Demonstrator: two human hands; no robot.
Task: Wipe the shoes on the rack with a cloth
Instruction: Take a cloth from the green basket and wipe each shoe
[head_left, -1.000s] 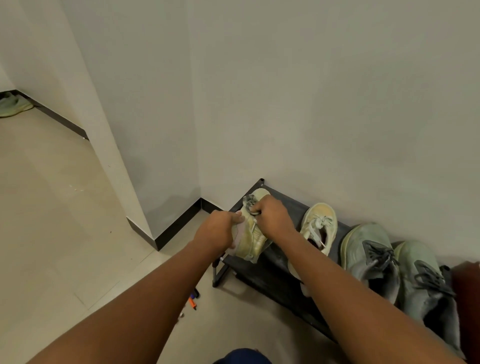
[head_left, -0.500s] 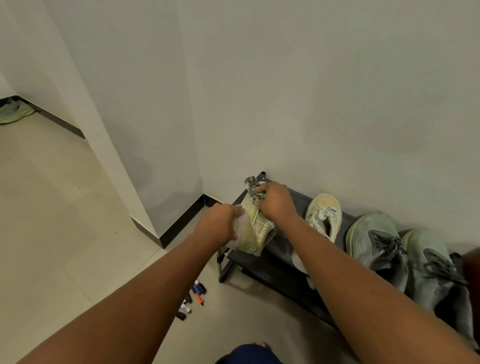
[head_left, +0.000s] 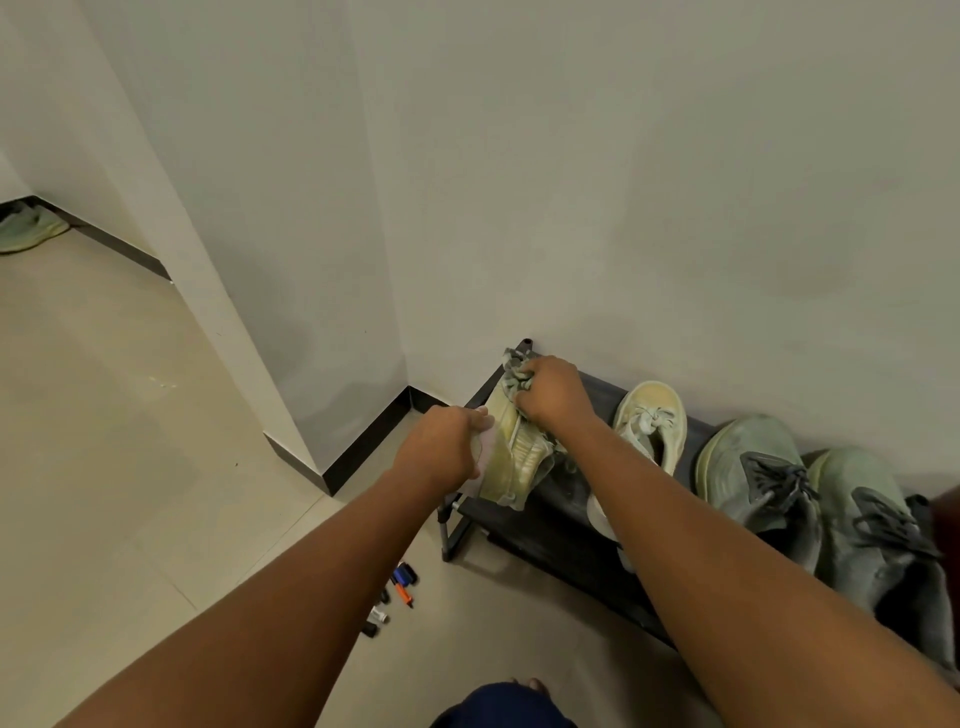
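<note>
While the left hand (head_left: 447, 451) is gripping the light, soft yellow shoe (head_left: 514, 447) by its sole at the rack's (head_left: 524, 530) left end, the right hand's (head_left: 553, 392) fingers are pinching the limp cloth (head_left: 514, 375) on its toe.

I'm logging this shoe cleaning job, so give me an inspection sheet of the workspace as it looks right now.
Surface: dark shoe rack against the wall, on a pale tiled floor.
Job's things: yellow shoe tipped on its side at the rack's left end; grey cloth bunched against its toe; matching yellow shoe and two grey-green shoes on the rack.
Clutter: markers on the floor by the rack's leg.
Hands: left hand holds the shoe's heel end; right hand grips the cloth.
Cables: nothing seen.
Surroundings: another shoe far left.
</note>
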